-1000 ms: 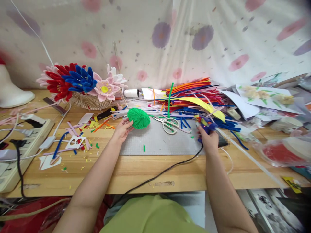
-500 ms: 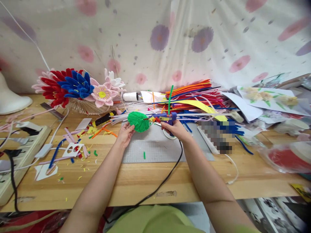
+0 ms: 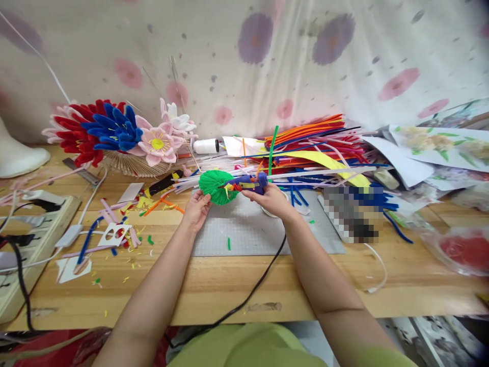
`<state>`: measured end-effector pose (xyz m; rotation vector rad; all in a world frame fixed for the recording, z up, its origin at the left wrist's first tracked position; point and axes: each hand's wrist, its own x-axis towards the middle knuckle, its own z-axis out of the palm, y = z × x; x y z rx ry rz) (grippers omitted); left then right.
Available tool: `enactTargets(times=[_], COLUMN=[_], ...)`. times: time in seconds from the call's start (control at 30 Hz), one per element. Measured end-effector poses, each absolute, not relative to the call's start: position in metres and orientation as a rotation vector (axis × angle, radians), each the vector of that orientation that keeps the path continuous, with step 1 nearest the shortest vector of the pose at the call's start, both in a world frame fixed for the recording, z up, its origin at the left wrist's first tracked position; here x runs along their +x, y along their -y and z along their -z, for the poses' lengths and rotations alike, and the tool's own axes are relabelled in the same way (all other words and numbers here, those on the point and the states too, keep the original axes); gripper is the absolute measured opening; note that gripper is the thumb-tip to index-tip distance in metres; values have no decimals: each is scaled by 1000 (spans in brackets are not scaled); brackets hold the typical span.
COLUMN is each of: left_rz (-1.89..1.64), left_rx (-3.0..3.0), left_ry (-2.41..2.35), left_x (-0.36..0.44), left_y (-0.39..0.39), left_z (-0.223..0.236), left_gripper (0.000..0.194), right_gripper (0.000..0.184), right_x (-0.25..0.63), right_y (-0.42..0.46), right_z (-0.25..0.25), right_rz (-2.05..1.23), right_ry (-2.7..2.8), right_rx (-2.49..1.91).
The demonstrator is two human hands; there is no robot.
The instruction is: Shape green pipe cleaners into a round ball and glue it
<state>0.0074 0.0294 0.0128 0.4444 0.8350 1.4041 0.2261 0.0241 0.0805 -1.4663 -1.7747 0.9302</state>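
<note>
My left hand (image 3: 196, 210) pinches the lower left edge of a round, bright green disc (image 3: 214, 182). The disc seems to be made of fuzzy pipe cleaners, with ribs running out from its middle. In my right hand (image 3: 270, 200) is a blue hot glue gun (image 3: 250, 184) with a glue stick at its rear. Its nozzle end points left and overlaps the right half of the disc; whether it touches cannot be made out. A black cord (image 3: 263, 275) trails down from the gun toward the table's front edge.
Below my hands lies a grey cutting mat (image 3: 214, 234). Coloured pipe cleaners (image 3: 309, 135) are heaped behind. Fuzzy flowers (image 3: 114, 130) stand at back left, near a white thread spool (image 3: 206, 146). Scraps (image 3: 114, 234) litter the left side, beside a power strip (image 3: 34, 244).
The glue gun has shifted left, so its front now overlaps more of the green disc. My left hand keeps its grip on the disc. The view has moved slightly.
</note>
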Motion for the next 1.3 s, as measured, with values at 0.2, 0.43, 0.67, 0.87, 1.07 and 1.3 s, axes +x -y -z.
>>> enactTargets(times=[0.2,0.43,0.67,0.87,1.07,1.3], left_rz=[-1421,-1425,-1432,-1436,-1446,-1443], left_rx=[437,485,509,524,484,491], left_ry=[-835,-868,-893,-885,-884,-868], left_x=[9,10,10,11,12,14], left_y=[-30,-29,-29,-29,-27,-26], left_z=[-13,-12,-11,-10,-13,-14], left_gripper=[37,32,30,31,33,32], right_gripper=[46,38,38,41,40,39], right_x=[225,221,220,220,221,220], right_y=[-22,-20,-21,-21,-20,-20], right_z=[-86,-90,-89,-88,-90,-90], right_rz=[-836,-816,-796,-801,-800,-788], right_ry=[1870,1890,1930,1930,1948,1981], right_rx=[-1483,-1460,-1476,-1484,-1483,-1480])
